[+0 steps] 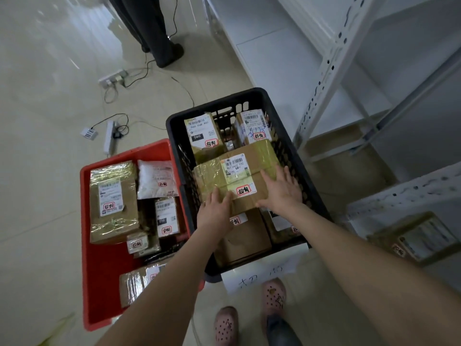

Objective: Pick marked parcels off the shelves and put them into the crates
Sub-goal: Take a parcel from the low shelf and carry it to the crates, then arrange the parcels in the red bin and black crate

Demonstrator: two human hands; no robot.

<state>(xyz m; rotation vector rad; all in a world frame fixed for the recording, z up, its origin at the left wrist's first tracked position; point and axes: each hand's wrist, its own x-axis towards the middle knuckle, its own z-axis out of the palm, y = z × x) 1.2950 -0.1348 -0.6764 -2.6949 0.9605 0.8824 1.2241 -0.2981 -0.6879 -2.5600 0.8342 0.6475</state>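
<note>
Bright, even light, seemingly from overhead; glare on floor (50, 33) and parcel tape (112, 171); wide-angle bending and blur toward edges.

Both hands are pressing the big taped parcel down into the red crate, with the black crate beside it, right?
Not quite. The head view shows the left hand and right hand on the big taped parcel in the black crate; the red crate is the one beside it.

A black crate (174, 136) beside a red crate (86, 245); brown parcels (249, 156) bear white labels (235, 168).
</note>
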